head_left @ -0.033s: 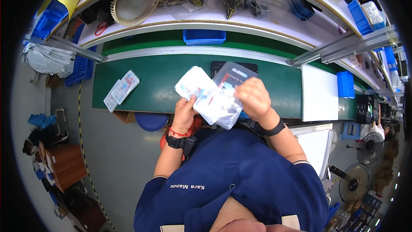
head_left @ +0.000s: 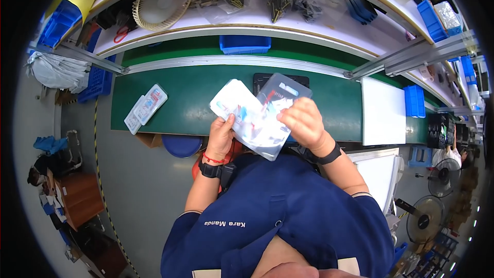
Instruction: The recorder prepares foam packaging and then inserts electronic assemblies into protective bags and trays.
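Over the near edge of the green workbench (head_left: 195, 103), my left hand (head_left: 221, 136) is closed, thumb on top, on a white flat plastic package (head_left: 230, 97) with a coloured print. A clear plastic package (head_left: 274, 146) with dark and red printing overlaps it on the right. My right hand (head_left: 304, 123) has its fingers curled together at the right edge of that clear package, pinching it. Glare on the plastic hides what lies inside. Behind the packages, a black tray-like object (head_left: 301, 80) rests on the bench, partly covered.
Two similar white packages (head_left: 153, 102) lie overlapping at the bench's left. A white board (head_left: 383, 110) and a blue bin (head_left: 414, 101) are at the right. Another blue bin (head_left: 245, 45) sits under the shelf (head_left: 329, 33), which holds bagged parts and a basket (head_left: 162, 5). A blue stool (head_left: 181, 145) stands below.
The clear package has tilted, its lower end shifting slightly toward me and its print showing differently. My right hand has moved a little left; my left hand stays put.
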Available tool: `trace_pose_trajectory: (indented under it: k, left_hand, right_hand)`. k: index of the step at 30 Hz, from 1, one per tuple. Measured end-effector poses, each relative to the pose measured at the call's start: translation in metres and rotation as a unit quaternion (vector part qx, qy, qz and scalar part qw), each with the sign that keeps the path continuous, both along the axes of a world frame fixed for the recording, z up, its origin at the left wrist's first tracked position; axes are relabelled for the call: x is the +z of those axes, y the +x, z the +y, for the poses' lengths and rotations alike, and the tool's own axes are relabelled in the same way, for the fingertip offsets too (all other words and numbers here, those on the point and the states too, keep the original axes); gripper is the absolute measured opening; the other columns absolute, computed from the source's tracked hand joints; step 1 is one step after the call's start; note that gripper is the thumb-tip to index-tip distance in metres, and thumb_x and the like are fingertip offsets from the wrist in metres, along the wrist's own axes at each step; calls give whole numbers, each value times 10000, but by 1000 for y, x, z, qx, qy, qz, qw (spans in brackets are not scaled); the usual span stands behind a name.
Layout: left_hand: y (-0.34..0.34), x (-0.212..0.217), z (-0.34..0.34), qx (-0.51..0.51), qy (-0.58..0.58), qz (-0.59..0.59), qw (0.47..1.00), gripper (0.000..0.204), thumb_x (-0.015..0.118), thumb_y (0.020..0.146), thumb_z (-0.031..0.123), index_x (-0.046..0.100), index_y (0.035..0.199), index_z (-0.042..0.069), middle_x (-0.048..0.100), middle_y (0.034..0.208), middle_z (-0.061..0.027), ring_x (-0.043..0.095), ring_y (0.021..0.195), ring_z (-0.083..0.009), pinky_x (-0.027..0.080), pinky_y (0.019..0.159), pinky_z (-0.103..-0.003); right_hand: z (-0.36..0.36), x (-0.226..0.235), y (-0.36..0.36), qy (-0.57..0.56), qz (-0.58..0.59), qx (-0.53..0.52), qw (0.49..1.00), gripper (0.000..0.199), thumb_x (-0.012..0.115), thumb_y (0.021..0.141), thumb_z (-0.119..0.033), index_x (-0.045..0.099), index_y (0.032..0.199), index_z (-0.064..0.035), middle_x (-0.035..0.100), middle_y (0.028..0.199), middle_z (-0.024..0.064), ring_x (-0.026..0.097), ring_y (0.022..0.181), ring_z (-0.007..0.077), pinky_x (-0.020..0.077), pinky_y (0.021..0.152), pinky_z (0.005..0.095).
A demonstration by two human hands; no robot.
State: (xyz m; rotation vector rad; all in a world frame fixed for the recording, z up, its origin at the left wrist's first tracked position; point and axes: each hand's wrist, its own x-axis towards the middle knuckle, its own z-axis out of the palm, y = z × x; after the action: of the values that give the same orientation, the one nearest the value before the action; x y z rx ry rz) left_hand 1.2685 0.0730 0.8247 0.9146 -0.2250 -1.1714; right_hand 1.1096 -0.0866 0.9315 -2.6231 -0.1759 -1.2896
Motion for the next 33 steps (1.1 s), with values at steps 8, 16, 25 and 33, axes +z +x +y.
trace_pose_trajectory:
  k: [8,16,25,33]
  left_hand:
    - [1,7,1,-15,-1,23,1000,293,482,907,157,509,1139,-21,564,1125,-109,558,1006,-180,447,873,-320]
    - [1,2,-1,0,-5,19,1000,289,459,918,176,508,1123,-22,601,1026,-131,626,874,-206,548,729,-339]
    - [1,0,1,-1,12,-4,1000,308,482,907,158,486,1164,-12,570,1105,-111,585,957,-187,494,812,-323]
    - [-1,4,4,15,30,-6,999,273,491,907,195,539,1083,-7,610,1010,-106,619,875,-180,540,733,-336]
  right_hand:
    - [12,2,-12,-94,-18,-18,995,289,617,551,-60,656,831,0,568,749,47,500,669,169,449,620,300]
    - [11,3,-15,-69,-13,-13,997,255,614,553,-75,642,790,16,555,720,51,498,660,174,428,595,304]
    - [8,2,-6,342,112,-63,931,102,670,654,4,630,748,0,603,688,77,556,635,181,445,573,283]
    - [-3,-7,-5,738,191,-22,647,162,718,734,-111,635,744,28,604,669,32,523,596,65,421,540,203]
